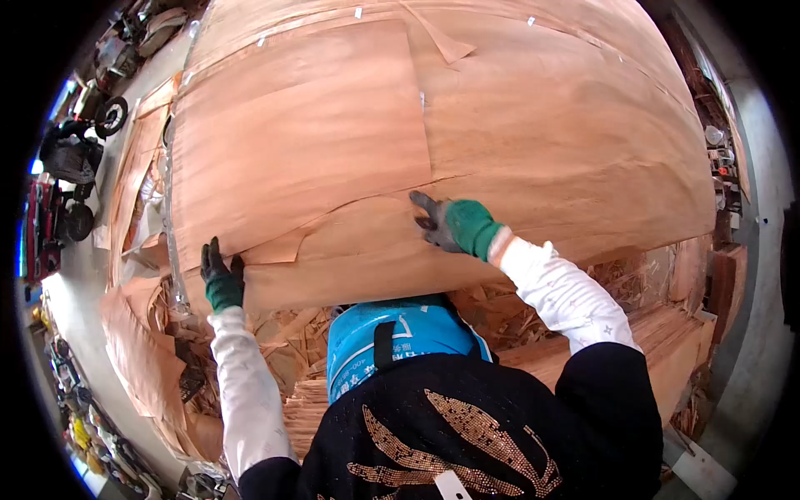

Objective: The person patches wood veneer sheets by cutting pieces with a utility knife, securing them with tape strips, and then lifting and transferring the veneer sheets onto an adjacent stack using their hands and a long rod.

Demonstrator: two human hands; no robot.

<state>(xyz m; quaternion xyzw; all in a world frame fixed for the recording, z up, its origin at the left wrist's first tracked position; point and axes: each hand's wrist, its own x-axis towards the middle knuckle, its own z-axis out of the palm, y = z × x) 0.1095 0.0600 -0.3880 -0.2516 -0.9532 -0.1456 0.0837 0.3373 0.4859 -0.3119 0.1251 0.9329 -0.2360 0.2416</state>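
Note:
Both hands wear gloves with grey palms and fingers and green cuffs. My left hand (222, 275) rests with fingers stretched out at the lower left corner of a reddish wood veneer sheet (300, 117). My right hand (450, 223) lies on the larger, paler veneer sheet (567, 142) underneath, fingers apart and pointing left, just below the reddish sheet's lower right corner. A ragged, curved edge runs along the bottom of the reddish sheet between my hands. Near my left hand, a small torn veneer flap (279, 249) lies on the paler sheet.
A loose veneer strip (439, 37) lies near the far edge. Broken veneer scraps (283, 342) fill the space below the work surface, and stacked veneer (658, 342) stands at right. Bent sheets (142, 358) hang at left. Motorbikes (75, 167) are parked beyond the left side.

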